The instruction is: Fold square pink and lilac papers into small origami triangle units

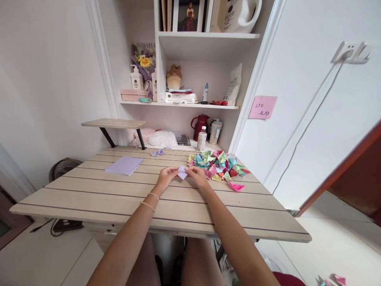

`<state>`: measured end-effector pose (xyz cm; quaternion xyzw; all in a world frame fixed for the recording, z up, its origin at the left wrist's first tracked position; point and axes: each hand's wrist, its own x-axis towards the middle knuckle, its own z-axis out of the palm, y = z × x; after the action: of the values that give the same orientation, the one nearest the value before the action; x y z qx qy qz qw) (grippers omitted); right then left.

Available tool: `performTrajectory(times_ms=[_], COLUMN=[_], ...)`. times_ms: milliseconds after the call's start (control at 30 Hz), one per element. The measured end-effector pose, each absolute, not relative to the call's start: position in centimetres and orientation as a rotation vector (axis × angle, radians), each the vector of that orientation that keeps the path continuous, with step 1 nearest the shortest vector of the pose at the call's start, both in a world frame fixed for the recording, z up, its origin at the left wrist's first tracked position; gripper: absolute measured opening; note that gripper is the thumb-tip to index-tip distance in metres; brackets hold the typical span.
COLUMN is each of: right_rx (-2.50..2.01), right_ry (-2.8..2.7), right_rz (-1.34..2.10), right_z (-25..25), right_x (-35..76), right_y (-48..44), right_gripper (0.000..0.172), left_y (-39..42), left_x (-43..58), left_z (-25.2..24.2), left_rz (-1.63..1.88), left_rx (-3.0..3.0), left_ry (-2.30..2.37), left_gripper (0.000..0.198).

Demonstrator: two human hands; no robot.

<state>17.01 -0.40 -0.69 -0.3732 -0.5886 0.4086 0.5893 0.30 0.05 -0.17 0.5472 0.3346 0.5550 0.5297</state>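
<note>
Between my two hands is a small folded piece of purple paper (182,173), held just above the table. My left hand (167,176) pinches its left corner, and my right hand (196,174) pinches the right one. Just beyond my right hand lies a heap of folded paper boats (218,163) in many colours. One pink paper boat (236,186) sits a little apart, nearer to me. To the left rests a stack of flat purple paper sheets (124,165). Two small folded purple pieces (157,152) lie farther back.
A wooden riser (114,123) on black legs stands at the back left of the slatted table (98,198). Along the back are a clear bottle (201,139), a red jug (200,126) and a tumbler (215,132). Shelves rise behind. A pink note (262,107) sticks to the right wall.
</note>
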Motion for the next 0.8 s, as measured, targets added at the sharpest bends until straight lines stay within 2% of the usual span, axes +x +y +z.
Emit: performTrajectory(times_ms=[100,200,467,800], right_rx=[-0.870,-0.918,-1.020,-1.050], right_ry=[-1.354,-1.442,-1.607,-1.634], right_rz=[0.926,0.793,0.545,0.469], right_z=[-0.78,-0.73,-0.67,-0.58], right_x=[16.98,17.06,17.11,16.59], right_y=[-0.36,-0.50,-0.75,-1.08], right_gripper=[0.038,0.042,0.025,0.024], left_y=[0.07,0.22,0.35,0.32], left_x=[0.38,0.47,0.51,0.46], left_z=[-0.29,-0.52,-1.03,-1.09], left_rz=[1.305,1.307,1.307,1.254], left_rx=[1.312,1.306,1.288,1.307], left_ry=[0.798,0.836,0.893,0.906], left_gripper=[0.045,0.040,0.030,0.029])
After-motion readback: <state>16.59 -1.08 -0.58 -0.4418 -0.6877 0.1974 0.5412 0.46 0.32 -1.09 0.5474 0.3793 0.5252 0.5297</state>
